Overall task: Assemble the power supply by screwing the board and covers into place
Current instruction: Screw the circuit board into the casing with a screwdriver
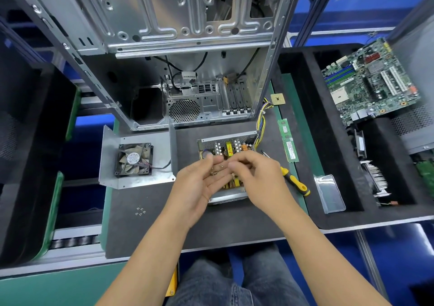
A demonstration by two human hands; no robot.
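Our hands meet above the open power supply (225,150). Our left hand (199,186) lies palm up with its fingers relaxed and straight, and a few small screws (217,168) rest on the fingers. Our right hand (256,176) reaches over from the other side, its fingertips curled down onto the left hand's fingers where the screws lie; we cannot tell whether they pinch one.

The power supply sits on the dark tabletop (150,226) just beneath both hands, its cover off, so that we see the board (231,149) with its heat sinks and coils inside the metal box. A bundle of coloured wires (261,122) runs from its far right corner.

To the left of it lies the metal cover (131,179), with a black fan (133,159) mounted on it. A few more loose screws (140,211) lie on the tabletop near our left forearm. A yellow and black screwdriver (294,181) lies just right of our right hand, and a memory stick (288,141) beyond it. An empty computer case (187,35) stands behind the power supply, and a motherboard (368,80) rests far right.
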